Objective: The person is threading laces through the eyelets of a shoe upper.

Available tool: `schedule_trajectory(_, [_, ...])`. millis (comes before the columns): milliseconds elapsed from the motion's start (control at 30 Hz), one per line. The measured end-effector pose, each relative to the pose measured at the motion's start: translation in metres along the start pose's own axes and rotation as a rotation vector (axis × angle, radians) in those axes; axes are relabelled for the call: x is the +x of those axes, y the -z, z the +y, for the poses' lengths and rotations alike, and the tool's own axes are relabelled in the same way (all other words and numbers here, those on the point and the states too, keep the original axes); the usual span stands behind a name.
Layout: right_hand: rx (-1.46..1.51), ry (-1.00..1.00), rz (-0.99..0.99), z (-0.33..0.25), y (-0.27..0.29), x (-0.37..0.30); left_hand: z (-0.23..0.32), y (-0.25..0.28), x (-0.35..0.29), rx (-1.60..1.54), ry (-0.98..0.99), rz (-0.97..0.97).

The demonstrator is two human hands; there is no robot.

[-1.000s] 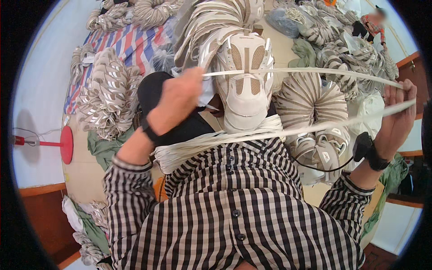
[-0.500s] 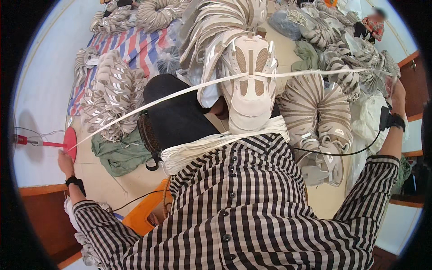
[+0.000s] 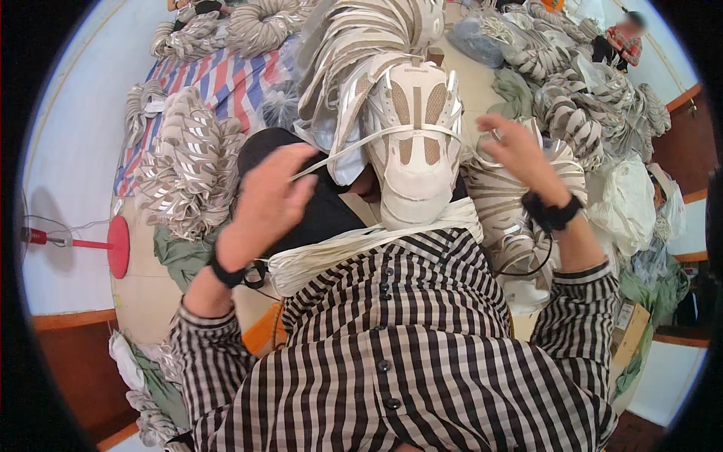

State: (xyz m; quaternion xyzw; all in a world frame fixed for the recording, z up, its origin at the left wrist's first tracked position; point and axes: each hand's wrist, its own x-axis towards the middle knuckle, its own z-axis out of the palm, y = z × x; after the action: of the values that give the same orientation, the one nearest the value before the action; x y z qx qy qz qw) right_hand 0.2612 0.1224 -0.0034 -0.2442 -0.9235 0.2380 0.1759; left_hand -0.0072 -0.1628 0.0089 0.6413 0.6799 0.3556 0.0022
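Note:
A pale shoe upper (image 3: 418, 162) with tan mesh panels lies toe toward me over my lap. One flat cream lace (image 3: 361, 143) crosses it and droops loosely at both sides. My left hand (image 3: 273, 197), slightly blurred, is left of the upper with thumb and fingers apart; the lace runs into the gap between them. On the right, my right hand (image 3: 520, 154) is raised beside the upper, thumb and forefinger spread and nothing visible between them. Across my waist lies a bundle of cream laces (image 3: 331, 256).
A fan of stacked uppers (image 3: 369, 34) extends beyond the shoe upper. Rolled stacks stand at left (image 3: 188, 162) and right (image 3: 561, 169). A striped sheet (image 3: 215, 83) covers floor at the far left. A red round-based stand (image 3: 118, 247) is by the left wall. Another person (image 3: 623, 39) sits far right.
Both hands have come inward from wide at the sides to near the shoe upper. The lace, stretched taut before, now hangs slack across it.

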Motion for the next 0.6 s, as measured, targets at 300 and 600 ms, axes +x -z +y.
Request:
schedule_trajectory(300, [0.183,-0.252,-0.173,0.007,-0.048,-0.011,0.004,-0.057,0.034,0.209,-0.025,-0.116])
schedule_trajectory(600, [-0.248,0.048,0.221,0.000,0.020,-0.026,-0.014,-0.042,0.019,0.213,-0.058,-0.115])
